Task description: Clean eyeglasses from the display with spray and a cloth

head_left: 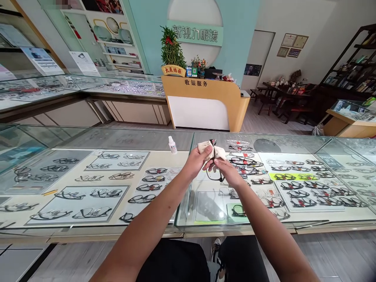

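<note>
Both my hands are raised over a glass display counter [117, 141]. My left hand [196, 161] pinches a cream cleaning cloth [205, 149] against the upper part of a pair of black-framed glasses [215, 175]. My right hand [227, 171] grips the same glasses lower down, at the frame by one lens. The glasses hang upright between the two hands, one lens showing below my fingers. A small white spray bottle [172, 145] stands on the glass just left of my left hand.
Under the glass lie several rows of spectacle frames [302, 192] on trays. Beyond the counter stands an orange and white cashier desk [205, 103] with a potted plant [172, 53]. More showcases run along the left; dark wooden furniture [282, 98] stands at the right.
</note>
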A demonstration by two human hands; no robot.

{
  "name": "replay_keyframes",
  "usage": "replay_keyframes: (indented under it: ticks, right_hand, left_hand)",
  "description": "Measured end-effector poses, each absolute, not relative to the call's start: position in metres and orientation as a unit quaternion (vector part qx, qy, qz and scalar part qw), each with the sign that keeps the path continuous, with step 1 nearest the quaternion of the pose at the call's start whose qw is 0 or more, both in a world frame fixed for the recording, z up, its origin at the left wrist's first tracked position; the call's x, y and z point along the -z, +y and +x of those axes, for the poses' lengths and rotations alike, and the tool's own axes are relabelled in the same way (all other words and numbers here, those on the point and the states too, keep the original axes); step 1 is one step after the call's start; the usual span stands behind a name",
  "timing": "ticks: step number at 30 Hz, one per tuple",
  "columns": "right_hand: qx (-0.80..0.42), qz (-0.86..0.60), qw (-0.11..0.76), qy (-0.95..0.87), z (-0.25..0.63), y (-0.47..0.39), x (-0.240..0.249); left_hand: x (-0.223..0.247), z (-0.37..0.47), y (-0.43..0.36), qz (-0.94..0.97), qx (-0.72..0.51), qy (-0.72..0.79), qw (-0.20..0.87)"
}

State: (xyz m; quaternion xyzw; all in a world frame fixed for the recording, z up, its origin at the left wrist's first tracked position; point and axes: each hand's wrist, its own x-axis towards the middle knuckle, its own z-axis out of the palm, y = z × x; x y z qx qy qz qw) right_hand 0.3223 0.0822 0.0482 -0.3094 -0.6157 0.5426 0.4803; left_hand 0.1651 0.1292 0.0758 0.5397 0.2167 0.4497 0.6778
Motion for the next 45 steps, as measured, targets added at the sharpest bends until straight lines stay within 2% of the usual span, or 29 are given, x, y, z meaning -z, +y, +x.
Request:
replay_keyframes:
  ticks: [15,30,45]
  right_hand:
    - [-0.56,-0.313,0.498,-0.584,0.323,0.085,-0.047]
    - [-0.572,-0.316,0.515,-0.554,0.322,0.084,-0.046]
    - [-0.555,-0.324,0.511,-0.57,0.317,0.085,-0.045]
  left_hand:
    - [-0.068,0.16,0.136,0.487,-0.433,0.201,0.731]
    - [-0.07,0.157,0.135,0.512,-0.423,0.186,0.724]
    - [-0.076,0.163,0.129,0.499,-0.47,0.219,0.694]
